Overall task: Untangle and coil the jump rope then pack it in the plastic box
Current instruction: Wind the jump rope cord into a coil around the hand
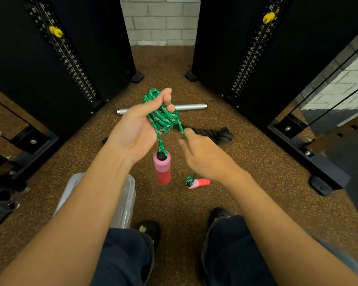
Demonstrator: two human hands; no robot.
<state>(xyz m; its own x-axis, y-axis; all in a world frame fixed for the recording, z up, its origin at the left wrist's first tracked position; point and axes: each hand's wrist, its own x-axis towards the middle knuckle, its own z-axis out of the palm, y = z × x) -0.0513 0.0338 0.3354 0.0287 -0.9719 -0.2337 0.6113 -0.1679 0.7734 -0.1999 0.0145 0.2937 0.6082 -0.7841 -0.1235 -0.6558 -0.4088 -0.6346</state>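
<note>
One jump rope [163, 118], two handles [162, 168], one plastic box [126, 195].

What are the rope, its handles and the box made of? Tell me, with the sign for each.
Jump rope: braided fibre cord, probably nylon; woven green fleck pattern, matte.
Handles: likely foam grips; soft, matte pink and red, one ribbed.
Plastic box: clear, glossy rigid plastic; the floor shows through.

Small pale numerals run in a column down each of the 2 black weight stacks, the left weight stack [70, 58] and the right weight stack [250, 56], but they are too blurred to read. No other text shows.
</note>
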